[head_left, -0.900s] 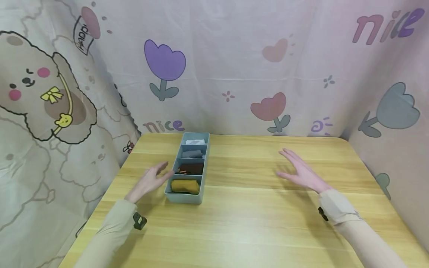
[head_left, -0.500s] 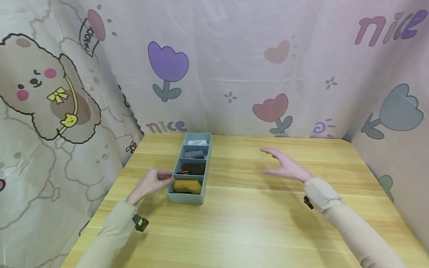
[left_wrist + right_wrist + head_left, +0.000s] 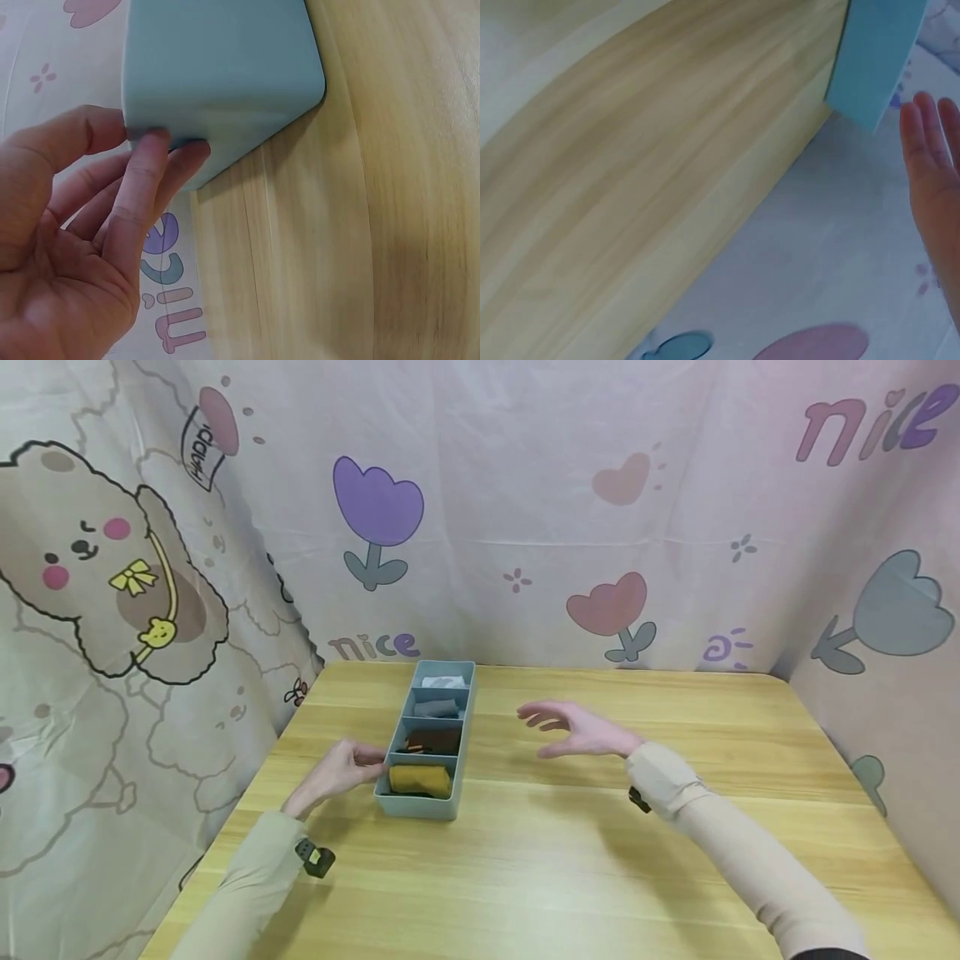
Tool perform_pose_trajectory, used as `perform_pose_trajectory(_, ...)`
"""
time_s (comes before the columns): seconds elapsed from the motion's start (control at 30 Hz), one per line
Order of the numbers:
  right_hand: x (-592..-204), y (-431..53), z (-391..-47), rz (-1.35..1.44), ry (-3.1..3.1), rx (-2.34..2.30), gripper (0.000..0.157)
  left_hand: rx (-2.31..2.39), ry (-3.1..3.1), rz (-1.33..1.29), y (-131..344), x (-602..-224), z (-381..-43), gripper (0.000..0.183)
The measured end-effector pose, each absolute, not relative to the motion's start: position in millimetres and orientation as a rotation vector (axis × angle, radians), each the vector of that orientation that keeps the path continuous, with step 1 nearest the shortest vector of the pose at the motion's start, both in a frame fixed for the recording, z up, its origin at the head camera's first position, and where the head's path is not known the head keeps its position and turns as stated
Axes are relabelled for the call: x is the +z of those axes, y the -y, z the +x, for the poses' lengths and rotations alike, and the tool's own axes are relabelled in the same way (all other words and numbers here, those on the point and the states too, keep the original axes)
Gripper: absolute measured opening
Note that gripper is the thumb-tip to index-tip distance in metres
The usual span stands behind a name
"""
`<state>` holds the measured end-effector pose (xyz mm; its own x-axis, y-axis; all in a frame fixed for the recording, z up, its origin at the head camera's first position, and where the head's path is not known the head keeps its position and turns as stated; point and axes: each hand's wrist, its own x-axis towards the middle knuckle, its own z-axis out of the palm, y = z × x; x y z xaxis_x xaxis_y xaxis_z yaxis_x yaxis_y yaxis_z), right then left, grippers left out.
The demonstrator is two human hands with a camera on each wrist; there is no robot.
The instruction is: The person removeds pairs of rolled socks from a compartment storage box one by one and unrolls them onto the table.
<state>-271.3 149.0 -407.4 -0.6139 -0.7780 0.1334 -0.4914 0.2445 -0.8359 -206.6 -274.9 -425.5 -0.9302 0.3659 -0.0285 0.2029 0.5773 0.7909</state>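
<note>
A long light blue storage box (image 3: 420, 807), split into several compartments, stands on the left part of the table. From front to back it holds a rolled mustard cloth (image 3: 420, 780), a dark brown folded cloth (image 3: 437, 742), a grey roll (image 3: 437, 708) and a white cloth piece (image 3: 444, 682). My left hand (image 3: 341, 772) touches the box's left side near the front; in the left wrist view its fingers (image 3: 139, 180) lie against the outer wall, thumb at the edge. My right hand (image 3: 581, 731) hovers right of the box, apart from it, with relaxed fingers and nothing held.
The wooden table (image 3: 540, 877) reaches back to a patterned curtain (image 3: 487, 510) that also hangs along both sides. A small black wrist camera (image 3: 317, 858) sits on my left cuff, another dark device (image 3: 639, 799) on my right cuff.
My right hand has moved left toward the box from the right side of the table. My left hand has come into contact with the box's left side. The box stays in place.
</note>
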Motion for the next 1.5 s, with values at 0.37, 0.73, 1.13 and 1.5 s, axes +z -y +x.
perform_pose_trajectory(0.37, -396.6, -83.9, -275.7, -1.308, -1.969, -1.224, 0.067, 1.330, -2.551, 0.473, 265.9, -424.5, -208.2, 0.032)
perform_pose_trajectory(0.73, -398.9, -22.4, -270.3, -1.293, -1.898, -1.033, 0.064, 1.380, -2.429, 0.505, 264.7, -428.8, -212.2, 0.037)
perform_pose_trajectory(1.13, -405.7, 9.6, -268.1, -1.377, -1.909, -0.819, 0.070, 1.415, -2.275, 0.505, 267.3, -426.5, -210.1, 0.048)
perform_pose_trajectory(1.5, -407.9, 26.4, -264.2, -1.548, -2.070, -0.439, 0.074, 1.435, -2.257, 0.482, 267.6, -427.5, -209.2, 0.051)
